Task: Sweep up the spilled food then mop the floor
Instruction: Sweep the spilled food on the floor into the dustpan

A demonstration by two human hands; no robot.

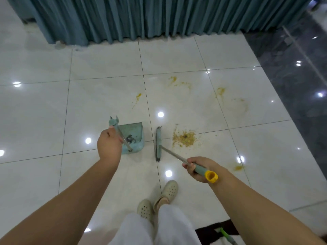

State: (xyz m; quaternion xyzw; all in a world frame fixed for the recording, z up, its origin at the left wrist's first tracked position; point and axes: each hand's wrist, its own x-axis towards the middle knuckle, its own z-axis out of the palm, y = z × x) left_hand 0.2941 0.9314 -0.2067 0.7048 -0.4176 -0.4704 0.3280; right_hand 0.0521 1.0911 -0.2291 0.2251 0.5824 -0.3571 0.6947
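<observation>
My right hand (198,169) was wrapped around the grey-green grip of the broom (158,144), and my left hand (108,144) was wrapped around the dustpan's upright handle. The broom head stood in the centre of the frame, its long axis running up and down the picture. The pile of crumbs (184,138) lay just right of it, the dustpan (133,138) just left, mouth facing right. So the head sat between pile and pan; I judged it had to get to the pile's right side to drag leftward. Yellow smears (178,83) remained in the upper centre.
</observation>
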